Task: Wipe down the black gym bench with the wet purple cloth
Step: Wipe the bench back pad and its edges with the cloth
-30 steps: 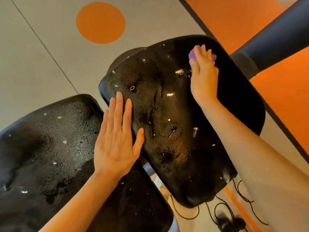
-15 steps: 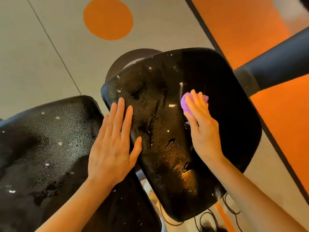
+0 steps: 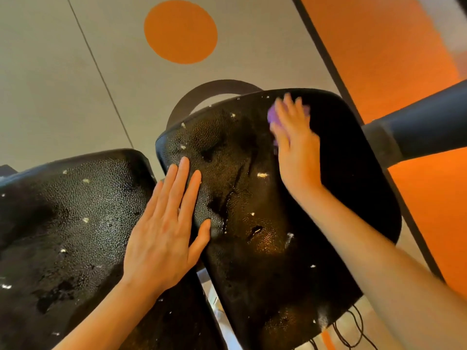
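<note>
- Looking down from the head camera, I see the black gym bench [image 3: 252, 210] as two textured pads: a seat pad [image 3: 290, 223] in the middle and right of the view, and a second pad [image 3: 63, 223] at the lower left, with a narrow gap between them.
- My right hand [image 3: 295, 145] lies on the far upper part of the seat pad, fingers fairly straight and spread, and blurred in the picture.
- Under that hand sits the purple cloth [image 3: 273, 114]; only a small bunched part shows past the fingers on the left, with a faint trace at the right. The hand presses the cloth flat against the pad; I cannot tell whether any finger curls round it.
- My left hand [image 3: 164, 231] is flat and fully open, fingers straight and close together, thumb out to the right. It holds nothing. The palm bridges the gap between the pads and the fingertips rest on the near left part of the seat pad.
- Both pads look wet and glossy, with dark streaks down the middle of the seat pad and small white flecks [image 3: 262, 175] scattered over both.
- A dark padded roller [image 3: 424, 125] juts in from the right edge, just beside the seat pad's right corner.
- Beneath is a grey floor [image 3: 63, 84] with an orange circle [image 3: 180, 31] and an orange area [image 3: 379, 46] on the right.
- Thin black cords [image 3: 353, 329] hang below the seat pad's near edge.
</note>
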`<state>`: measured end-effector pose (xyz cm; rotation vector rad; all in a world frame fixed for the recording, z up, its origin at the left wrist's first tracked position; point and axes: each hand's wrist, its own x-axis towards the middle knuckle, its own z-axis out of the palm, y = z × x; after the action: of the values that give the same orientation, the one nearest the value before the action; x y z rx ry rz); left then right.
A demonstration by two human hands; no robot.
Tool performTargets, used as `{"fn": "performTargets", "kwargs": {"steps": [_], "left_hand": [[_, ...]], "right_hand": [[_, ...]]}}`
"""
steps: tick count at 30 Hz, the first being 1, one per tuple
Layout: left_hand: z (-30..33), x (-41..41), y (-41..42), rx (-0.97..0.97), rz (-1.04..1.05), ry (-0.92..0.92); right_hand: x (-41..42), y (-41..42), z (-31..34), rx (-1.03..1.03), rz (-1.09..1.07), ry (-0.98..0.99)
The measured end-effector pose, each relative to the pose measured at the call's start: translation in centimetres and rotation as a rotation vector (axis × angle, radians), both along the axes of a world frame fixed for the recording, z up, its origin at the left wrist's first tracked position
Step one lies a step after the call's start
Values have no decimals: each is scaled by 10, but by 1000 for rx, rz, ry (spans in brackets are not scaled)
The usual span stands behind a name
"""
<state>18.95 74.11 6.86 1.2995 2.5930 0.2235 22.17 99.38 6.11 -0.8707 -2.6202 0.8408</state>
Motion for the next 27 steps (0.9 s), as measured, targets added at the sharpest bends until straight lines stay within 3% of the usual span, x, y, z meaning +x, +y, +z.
{"fn": "performTargets", "kwargs": {"steps": [3, 6, 8, 12, 15, 18, 21, 23, 27], "left_hand": [[-3, 0, 0, -9, -2, 16], [-3, 1, -3, -6, -1, 11], [-2, 2, -3, 1, 2, 11], [-4, -1, 0, 3, -15, 24], [-4, 0, -3, -4, -21, 19], [-3, 1, -5, -3, -17, 22], [-2, 0, -3, -2, -17, 28], [-3, -1, -2, -17, -23, 32], [-3, 2, -3, -18, -17, 33]], "right_hand": [[-35, 10, -4, -32, -137, -8], [15, -26, -9, -15, 82, 5], [26, -1, -8, 16, 157, -13], [-21, 31, -5, -15, -324, 2], [-29, -19, -7, 12, -63, 23], [-11, 9, -3, -6, 210, -12], [-9, 38, -1, -54, -83, 14], [-30, 1, 1, -38, -185, 30], [-43, -47, 0, 6, 303, 57]]}}
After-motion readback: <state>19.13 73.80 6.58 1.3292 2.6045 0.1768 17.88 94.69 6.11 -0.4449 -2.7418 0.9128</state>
